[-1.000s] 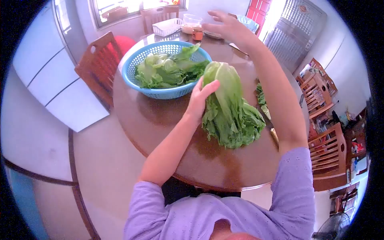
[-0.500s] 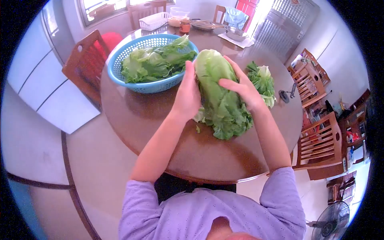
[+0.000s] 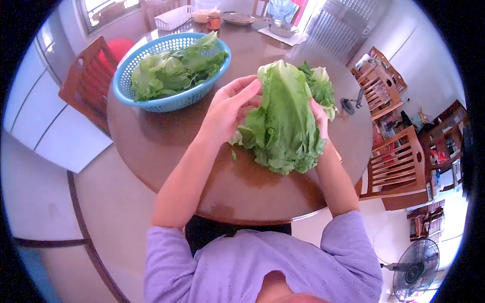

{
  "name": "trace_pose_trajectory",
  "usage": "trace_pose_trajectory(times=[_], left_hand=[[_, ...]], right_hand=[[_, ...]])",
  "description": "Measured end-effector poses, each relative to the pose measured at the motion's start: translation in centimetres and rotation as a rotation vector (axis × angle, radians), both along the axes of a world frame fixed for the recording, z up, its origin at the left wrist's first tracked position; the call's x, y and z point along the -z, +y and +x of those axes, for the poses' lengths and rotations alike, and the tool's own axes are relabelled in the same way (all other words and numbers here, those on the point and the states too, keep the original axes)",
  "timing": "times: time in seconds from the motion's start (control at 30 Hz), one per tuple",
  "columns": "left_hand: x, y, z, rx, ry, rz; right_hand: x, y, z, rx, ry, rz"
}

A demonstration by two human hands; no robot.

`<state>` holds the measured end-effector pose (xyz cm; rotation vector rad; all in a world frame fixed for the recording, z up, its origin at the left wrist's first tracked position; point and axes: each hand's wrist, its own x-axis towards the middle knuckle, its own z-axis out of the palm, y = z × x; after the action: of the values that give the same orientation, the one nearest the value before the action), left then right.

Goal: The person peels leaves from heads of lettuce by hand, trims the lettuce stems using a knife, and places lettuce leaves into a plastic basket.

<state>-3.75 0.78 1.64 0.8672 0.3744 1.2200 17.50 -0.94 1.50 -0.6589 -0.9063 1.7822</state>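
A head of leafy green lettuce [image 3: 285, 116] is held up over the round table, its pale base end away from me and its frilly leaf ends toward me. My left hand [image 3: 227, 106] is closed at its left edge, thumb and curled fingers against the leaves near the base. My right hand [image 3: 319, 118] grips the right side, its fingers mostly hidden behind the lettuce. Just behind it lies another bunch of greens [image 3: 322, 91]. Small leaf scraps [image 3: 234, 155] rest on the table by my left wrist. Loose lettuce leaves [image 3: 172, 73] fill a blue basket [image 3: 169, 105] to the left.
The brown round table [image 3: 242, 197] bears a dark tool [image 3: 348, 105] at right. At its far side stand a white basket [image 3: 173, 19], a jar [image 3: 213, 21] and a metal bowl [image 3: 283, 29]. Wooden chairs [image 3: 399, 166] surround it; a fan [image 3: 415, 270] is at lower right.
The lettuce has been turned, so a broad leaf now faces up and it looks wider. My left fingers have curled in at its edge. The right hand has slipped lower and partly behind it.
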Motion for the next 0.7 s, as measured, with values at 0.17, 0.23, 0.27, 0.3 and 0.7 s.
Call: trace_pose_trajectory(times=[0.17,0.23,0.27,0.3,0.7], left_hand=[[0.1,0.3,-0.5,0.032,-0.005,-0.086],[0.4,0.8,-0.7,0.055,-0.067,-0.112],[0.5,0.9,-0.8,0.065,-0.099,-0.124],[0.4,0.8,-1.0,0.116,-0.171,-0.143],[1.8,2.0,-2.7,0.205,-0.328,-0.132]], right_hand=[[0.1,-1.1,-0.9,0.005,0.045,-0.036],[0.9,-0.3,-0.4,-0.040,0.232,0.031],[1.0,0.0,-0.3,-0.069,0.265,0.092],[0.9,0.3,-0.3,-0.098,0.299,0.152],[-1.4,-0.8,1.5,-0.087,0.455,0.155]])
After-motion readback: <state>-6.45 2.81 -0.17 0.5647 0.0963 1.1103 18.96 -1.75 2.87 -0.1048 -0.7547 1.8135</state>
